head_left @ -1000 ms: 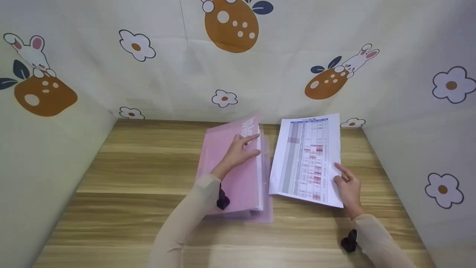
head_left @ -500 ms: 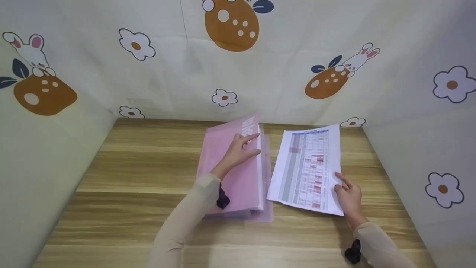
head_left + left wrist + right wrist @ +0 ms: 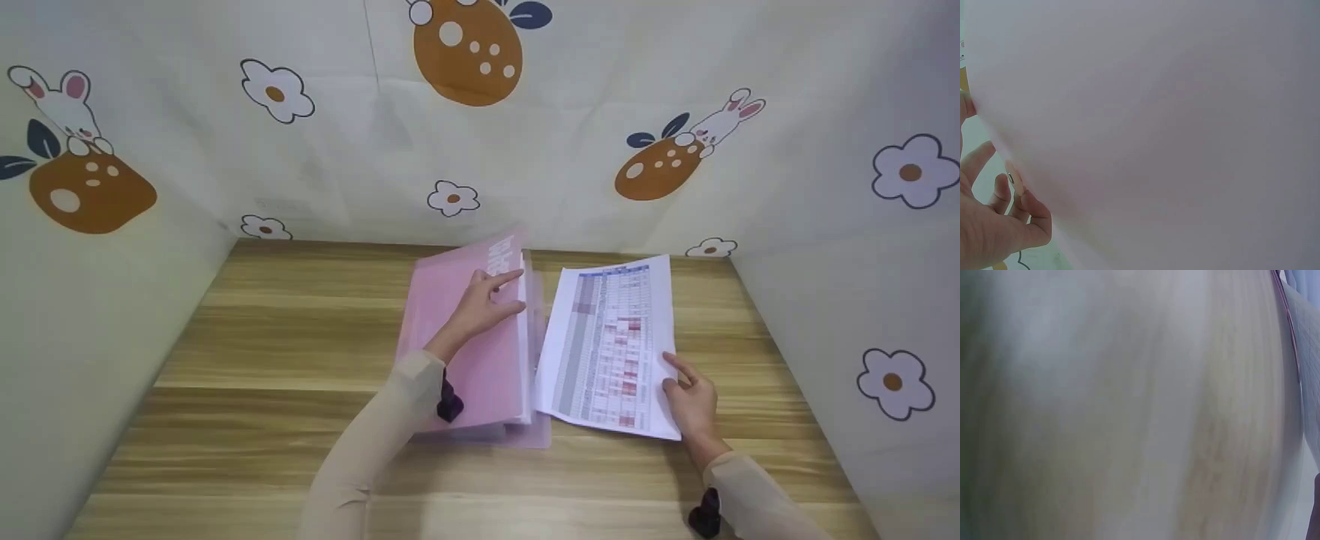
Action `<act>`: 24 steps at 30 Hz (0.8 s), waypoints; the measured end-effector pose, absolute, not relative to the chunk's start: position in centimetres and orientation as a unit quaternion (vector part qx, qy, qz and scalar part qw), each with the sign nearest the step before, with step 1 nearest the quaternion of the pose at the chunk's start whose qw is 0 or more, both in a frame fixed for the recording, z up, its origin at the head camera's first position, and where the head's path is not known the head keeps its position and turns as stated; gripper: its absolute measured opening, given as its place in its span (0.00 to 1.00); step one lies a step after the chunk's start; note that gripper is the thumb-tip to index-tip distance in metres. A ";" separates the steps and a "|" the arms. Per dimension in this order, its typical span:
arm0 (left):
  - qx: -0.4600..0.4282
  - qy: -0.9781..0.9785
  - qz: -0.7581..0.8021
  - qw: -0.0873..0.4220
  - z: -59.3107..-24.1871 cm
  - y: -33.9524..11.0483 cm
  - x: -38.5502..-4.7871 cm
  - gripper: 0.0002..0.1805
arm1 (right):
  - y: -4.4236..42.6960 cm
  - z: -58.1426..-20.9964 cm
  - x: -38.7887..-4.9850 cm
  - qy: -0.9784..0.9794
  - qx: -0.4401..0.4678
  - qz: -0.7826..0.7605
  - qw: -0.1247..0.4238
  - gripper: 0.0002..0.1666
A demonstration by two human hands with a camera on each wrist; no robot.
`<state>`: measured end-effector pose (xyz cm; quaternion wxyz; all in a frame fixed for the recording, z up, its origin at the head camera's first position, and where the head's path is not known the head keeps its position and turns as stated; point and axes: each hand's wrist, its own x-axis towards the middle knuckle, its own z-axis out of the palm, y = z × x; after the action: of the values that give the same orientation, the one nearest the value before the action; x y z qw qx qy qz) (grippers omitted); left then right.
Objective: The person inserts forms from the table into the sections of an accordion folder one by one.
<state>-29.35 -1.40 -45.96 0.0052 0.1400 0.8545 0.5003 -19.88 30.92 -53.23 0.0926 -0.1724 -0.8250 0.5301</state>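
A pink translucent document folder (image 3: 472,375) with white lettering stands partly open on the table, white sheets showing along its right side. My left hand (image 3: 480,304) lies across the front cover and holds its right edge. In the left wrist view the pale pink cover (image 3: 1157,135) fills most of the picture, with the fingers of the left hand (image 3: 999,225) curled at its edge. My right hand (image 3: 694,401) pinches the right edge of a printed sheet (image 3: 607,352) bearing a coloured table. Its lower left corner reaches the folder. Only slivers of paper (image 3: 1311,382) and right hand (image 3: 1314,512) show in the right wrist view.
The wooden table (image 3: 285,360) is enclosed at the back and both sides by pale cloth (image 3: 337,150) printed with rabbits, oranges and flowers. Black wrist devices (image 3: 450,405) hang at both sleeves.
My right hand has brought the printed sheet toward the front of the table, then slightly left toward the folder. The left hand and the folder have stayed in place.
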 end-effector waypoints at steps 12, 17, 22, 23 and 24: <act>0.144 0.858 0.494 0.001 -46.0 -1.4 -29.4 0.29 | 29.2 -53.6 -19.7 -0.818 -0.162 0.543 0.098 0.26; 0.141 0.858 0.494 0.002 -46.0 -1.4 -29.4 0.30 | 28.4 -53.7 -19.6 -0.811 -0.159 0.557 0.084 0.26; 0.138 0.859 0.493 0.001 -46.0 -1.3 -29.4 0.30 | 27.5 -53.8 -19.5 -0.800 -0.160 0.574 0.067 0.27; 0.138 0.859 0.494 0.000 -45.9 -1.3 -29.4 0.30 | 27.3 -53.7 -19.5 -0.797 -0.158 0.579 0.065 0.27; 0.139 0.859 0.493 -0.001 -45.9 -1.3 -29.4 0.30 | 27.1 -53.7 -19.5 -0.795 -0.156 0.583 0.063 0.27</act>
<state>-29.35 -1.33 -45.92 -0.0014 0.1392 0.8586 0.4933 -19.55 27.13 -53.75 0.0625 -0.1562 -0.7951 0.5826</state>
